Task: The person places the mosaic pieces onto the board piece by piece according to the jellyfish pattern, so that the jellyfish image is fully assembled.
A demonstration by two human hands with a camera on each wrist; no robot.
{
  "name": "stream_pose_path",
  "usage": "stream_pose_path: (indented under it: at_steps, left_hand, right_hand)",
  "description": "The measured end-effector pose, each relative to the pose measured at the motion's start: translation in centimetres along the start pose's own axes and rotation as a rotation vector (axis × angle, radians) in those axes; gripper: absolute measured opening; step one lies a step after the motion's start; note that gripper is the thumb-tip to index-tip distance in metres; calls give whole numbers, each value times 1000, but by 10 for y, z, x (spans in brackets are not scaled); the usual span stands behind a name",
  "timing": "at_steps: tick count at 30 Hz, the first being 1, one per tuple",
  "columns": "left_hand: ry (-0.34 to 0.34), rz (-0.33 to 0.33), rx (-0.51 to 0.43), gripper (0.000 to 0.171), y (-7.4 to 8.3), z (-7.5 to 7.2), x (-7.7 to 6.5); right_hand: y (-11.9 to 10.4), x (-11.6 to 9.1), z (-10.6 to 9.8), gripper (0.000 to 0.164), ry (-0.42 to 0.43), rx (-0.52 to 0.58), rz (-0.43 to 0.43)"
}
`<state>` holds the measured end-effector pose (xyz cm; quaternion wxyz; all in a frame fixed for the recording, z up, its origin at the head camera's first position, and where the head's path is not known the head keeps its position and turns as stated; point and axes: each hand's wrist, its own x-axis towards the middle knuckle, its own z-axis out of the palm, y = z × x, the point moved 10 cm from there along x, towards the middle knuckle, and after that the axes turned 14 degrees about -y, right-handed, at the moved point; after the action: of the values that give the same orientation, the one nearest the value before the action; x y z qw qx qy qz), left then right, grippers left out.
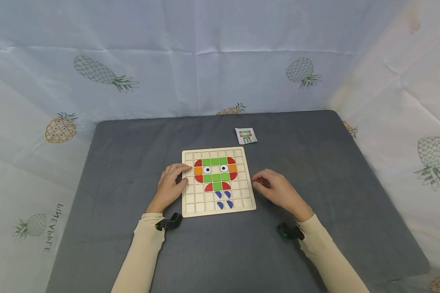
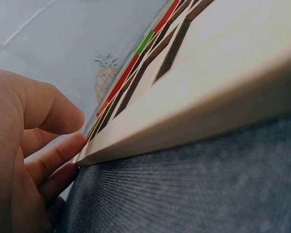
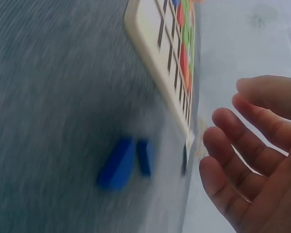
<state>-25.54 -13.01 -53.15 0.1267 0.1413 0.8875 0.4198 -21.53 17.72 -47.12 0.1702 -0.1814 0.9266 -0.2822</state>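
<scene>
A square wooden grid board [image 1: 201, 207] lies on the grey-covered table, bearing a figure of red, green and orange pieces with two round eye pieces. Several blue half-round pieces [image 1: 220, 204] sit in its lower cells. At the board's left edge, my left hand [image 1: 168, 186] rests its fingertips, loosely bent. My right hand [image 1: 278, 190] hovers just off the board's right side, fingers relaxed and apart. In the right wrist view nothing is between its fingers. Two loose blue pieces [image 3: 117, 165] lie on the cloth near that hand; in the head view they are mostly hidden beneath it.
A small picture card [image 1: 246, 136] showing a similar figure lies behind the board's far right corner. The grey tabletop [image 1: 139, 142] meets a white curtain [image 1: 190, 81] with pineapple prints at the back and sides. Both wrists wear dark straps [image 1: 169, 221].
</scene>
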Motion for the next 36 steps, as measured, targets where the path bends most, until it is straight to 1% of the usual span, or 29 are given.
stream_pose_path:
  at_steps: [5,10,14,18,20,22,28,33,36]
  left_hand:
    - [0,0,-1,38,1,0,0]
    - [-3,-4,-7,38,2,0,-1]
    - [-3,-4,-10,38,1,0,-1]
    - [-2,0,-12,38,1,0,-1]
    - [-3,1,-16,38,1,0,-1]
    - [-4,0,-18,38,1,0,-1]
    - [-8,-14,-14,38,-1,1,-1]
    - [-8,-15,-13,38,0,0,-1]
    - [-8,-14,-10,38,0,0,-1]
  right_hand:
    - [19,-12,-9,18,35,-18,52]
    - [36,-21,-13,23,48,-41,112]
    - [48,-24,-8,34,39,-71,149]
    - [53,-26,1,47,20,-101,145]
    - [52,-27,5,49,15,-113,134]
    - [51,-28,7,46,15,-122,125]
    - [43,-30,9,31,16,-181,109]
    - [41,-30,11,30,-23,-182,117]
    - [42,-29,12,27,-31,-183,123]
